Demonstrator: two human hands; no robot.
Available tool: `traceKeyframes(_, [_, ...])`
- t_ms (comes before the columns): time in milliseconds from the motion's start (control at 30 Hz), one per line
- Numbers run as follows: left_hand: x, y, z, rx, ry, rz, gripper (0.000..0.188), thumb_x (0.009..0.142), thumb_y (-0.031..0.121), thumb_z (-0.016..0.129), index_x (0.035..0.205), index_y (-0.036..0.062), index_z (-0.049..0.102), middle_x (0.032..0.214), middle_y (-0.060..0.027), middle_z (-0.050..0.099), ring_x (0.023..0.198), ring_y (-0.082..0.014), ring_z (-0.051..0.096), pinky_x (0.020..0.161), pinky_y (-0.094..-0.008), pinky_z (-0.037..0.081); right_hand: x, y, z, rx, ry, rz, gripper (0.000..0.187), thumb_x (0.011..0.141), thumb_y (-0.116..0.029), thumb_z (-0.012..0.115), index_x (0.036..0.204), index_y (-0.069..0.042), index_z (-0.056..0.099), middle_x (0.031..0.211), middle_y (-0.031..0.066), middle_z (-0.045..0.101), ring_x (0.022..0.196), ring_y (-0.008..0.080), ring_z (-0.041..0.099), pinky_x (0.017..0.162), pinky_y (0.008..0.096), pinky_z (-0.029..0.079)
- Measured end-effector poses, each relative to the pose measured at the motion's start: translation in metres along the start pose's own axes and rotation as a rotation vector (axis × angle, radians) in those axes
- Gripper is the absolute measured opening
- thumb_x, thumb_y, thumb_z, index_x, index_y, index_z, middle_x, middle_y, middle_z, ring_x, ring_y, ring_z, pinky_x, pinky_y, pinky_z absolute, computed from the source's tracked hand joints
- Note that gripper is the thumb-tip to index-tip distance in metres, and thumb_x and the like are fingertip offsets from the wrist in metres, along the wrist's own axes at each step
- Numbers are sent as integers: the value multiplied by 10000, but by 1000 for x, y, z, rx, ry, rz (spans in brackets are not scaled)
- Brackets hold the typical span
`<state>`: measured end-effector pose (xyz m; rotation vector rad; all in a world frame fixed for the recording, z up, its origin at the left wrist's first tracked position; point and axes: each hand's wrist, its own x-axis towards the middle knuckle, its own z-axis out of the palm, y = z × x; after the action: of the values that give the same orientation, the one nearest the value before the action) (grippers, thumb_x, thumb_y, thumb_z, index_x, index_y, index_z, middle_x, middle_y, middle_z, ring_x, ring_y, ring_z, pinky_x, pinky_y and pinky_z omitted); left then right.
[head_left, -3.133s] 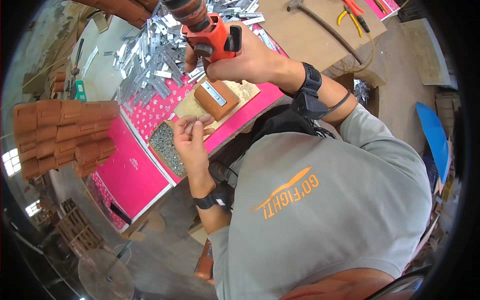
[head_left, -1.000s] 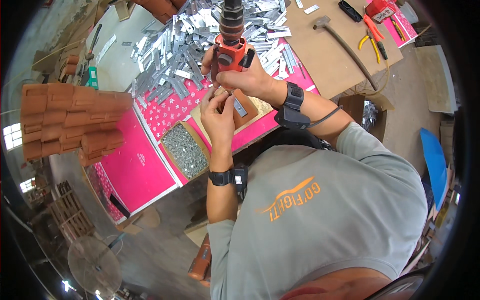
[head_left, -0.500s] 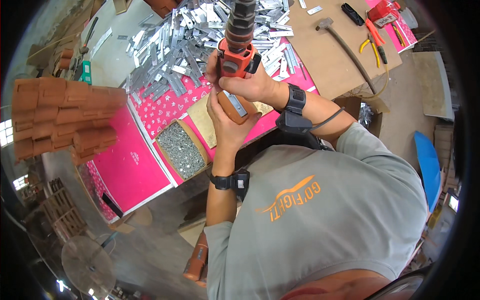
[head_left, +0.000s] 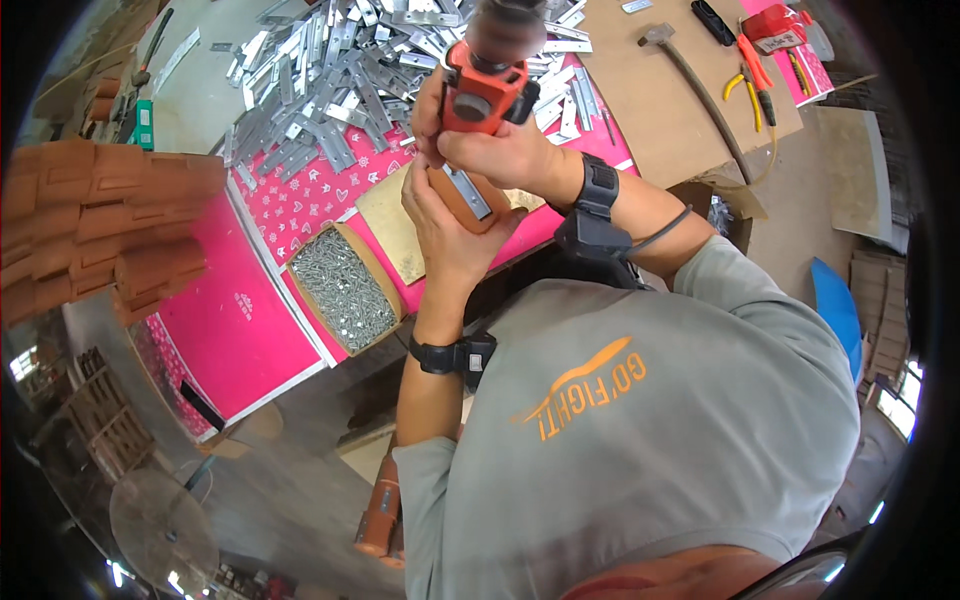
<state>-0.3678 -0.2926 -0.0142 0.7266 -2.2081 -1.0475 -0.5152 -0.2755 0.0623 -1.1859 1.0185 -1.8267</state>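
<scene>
The right hand (head_left: 497, 152) has its grip wrapped around a red power tool (head_left: 487, 98); directly below, the left hand (head_left: 447, 232) has its grip spread around a curved terracotta piece (head_left: 446, 192), holding it over a pale board (head_left: 392, 228) near the worktop's edge. A metal strip (head_left: 467, 192) lies along the piece's top. The tool's tip is hidden behind the fingers. If the tip slipped off, it could skid along the strip towards the left hand, which is very close. Too much pressure might crack the piece, and a loose left hold could let it twist.

The right forearm crosses in from the right, with the thumb laid over the tool's near side. The left forearm rises from below, its fingers along the piece's left side and its thumb stretched right at the near end.

Beyond, on the pink worktop (head_left: 225, 335), a carton of screws (head_left: 345, 290) sits left of the board, and loose metal strips (head_left: 350, 85) are heaped at the far side.
</scene>
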Motion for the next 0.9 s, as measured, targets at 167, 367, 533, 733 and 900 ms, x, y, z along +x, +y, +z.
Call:
traceKeyframes(167, [-2,-3,-3,26,-33,-32,1268,550,332,960,1466,-34,163,1381,-285,352,1281,-456,362,1056,-518,356,8,-12,9,16,42,13,219,755,37,588,968,-14,583,909,91,634,846,161,633,720,310,532])
traceKeyframes(367, [9,28,-26,240,-45,77,1174,573,311,933,1458,-12,232,1342,-219,405,1260,-410,391,1045,-495,362,13,-55,-2,-258,9,-13,292,731,22,628,1022,-3,644,944,69,687,876,128,637,795,299,524])
traceKeyframes(533, [27,44,-41,433,-317,47,1027,586,310,912,1417,15,386,1248,-206,483,1227,-394,439,1022,-481,401,-16,-27,-28,-296,54,105,369,728,38,611,1094,-11,614,949,47,665,926,121,620,838,300,490])
traceKeyframes(733, [10,18,-41,18,-209,-106,1001,637,99,859,1465,39,300,1317,-179,469,1311,-327,444,1124,-451,360,-52,-12,-31,-219,109,153,303,715,24,618,1015,-12,641,941,41,666,900,117,609,825,292,487])
traceKeyframes(900, [1,-5,-44,-324,-267,-158,1005,672,23,822,1489,46,238,1460,-189,379,1410,-308,351,1170,-430,298,-63,4,-27,-180,74,156,298,708,19,622,1005,-2,636,962,56,668,905,126,617,838,295,492])
